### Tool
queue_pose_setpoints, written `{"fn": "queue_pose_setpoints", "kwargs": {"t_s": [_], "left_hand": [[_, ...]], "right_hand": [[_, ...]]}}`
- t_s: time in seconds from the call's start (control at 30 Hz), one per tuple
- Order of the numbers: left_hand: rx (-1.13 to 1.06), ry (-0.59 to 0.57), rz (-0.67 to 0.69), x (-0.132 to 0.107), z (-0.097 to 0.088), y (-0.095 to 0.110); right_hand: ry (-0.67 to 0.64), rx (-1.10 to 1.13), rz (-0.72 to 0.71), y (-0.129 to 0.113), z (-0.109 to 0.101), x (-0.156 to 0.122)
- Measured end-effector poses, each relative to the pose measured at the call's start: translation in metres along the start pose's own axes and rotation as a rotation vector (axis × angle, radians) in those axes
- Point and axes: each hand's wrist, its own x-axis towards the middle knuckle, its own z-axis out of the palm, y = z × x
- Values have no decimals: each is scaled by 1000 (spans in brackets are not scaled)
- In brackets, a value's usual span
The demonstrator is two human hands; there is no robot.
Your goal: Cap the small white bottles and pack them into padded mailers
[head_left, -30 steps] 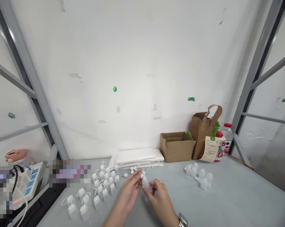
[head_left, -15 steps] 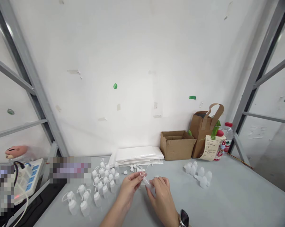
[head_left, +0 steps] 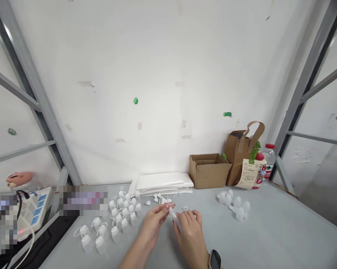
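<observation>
Two bare hands are working at the lower centre of the frame, above a grey tabletop (head_left: pixel 283 231). The left hand (head_left: pixel 152 224) is pinching the upper end of a small translucent bottle (head_left: pixel 174 217) between thumb and fingers; the exact fit of the white piece there is being hidden by the fingertips. The right hand (head_left: pixel 190 229) is gripping the body of the same bottle with curled fingers, and its wrist is wearing a dark-faced watch (head_left: pixel 215 259). The bottle is tilting, its top pointing toward the upper left. Just beyond the left hand, loose white caps (head_left: pixel 158 198) are lying in a small cluster. At the lower left, a group of white-topped bottles (head_left: pixel 115 235) is standing, many trailing looped straps. At the lower right, several translucent bottles (head_left: pixel 237 202) are resting close together. Behind the hands, flat white packets (head_left: pixel 160 183) are lying stacked near the wall (head_left: pixel 162 56). Right of centre, an open cardboard box (head_left: pixel 211 177) is standing beside a brown paper bag (head_left: pixel 234 157); a red-capped bottle (head_left: pixel 268 155) is standing farther right. A power strip (head_left: pixel 40 209) is occupying the lower left edge.
</observation>
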Motion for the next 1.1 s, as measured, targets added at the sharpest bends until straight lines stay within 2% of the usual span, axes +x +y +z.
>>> {"fn": "queue_pose_setpoints", "kwargs": {"t_s": [0.07,0.1,0.27,0.33,0.4,0.47,0.6,0.67,0.73,0.87,0.9,1.03,1.1], "left_hand": [[13,-16,25,2,-1,-1],[20,-22,36,3,-1,-2],[81,-27,115,4,-1,1],[138,-24,168,3,0,3],[200,-33,203,2,-1,6],[248,-51,203,2,-2,9],[265,-38,211,4,-6,9],[253,-33,210,5,-8,9],[247,-56,200,5,-9,10],[244,-85,191,2,-8,15],[238,-69,192,1,-8,16],[226,-17,205,0,-7,17],[237,-42,213,0,-7,17]], "right_hand": [[-51,159,132,2,-1,2],[-109,284,247,3,-2,5],[-533,1258,908,10,-12,23],[-642,1551,1081,12,-13,26],[-715,1640,1169,13,-13,26],[-707,1579,1137,12,-12,25],[-524,1309,1000,10,-10,26],[-485,1234,965,10,-10,26],[-519,1247,957,11,-10,25],[-673,1314,977,9,-9,23],[-653,1284,971,8,-8,24],[-428,1140,911,6,-6,26],[-452,1180,901,6,-8,27]]}}
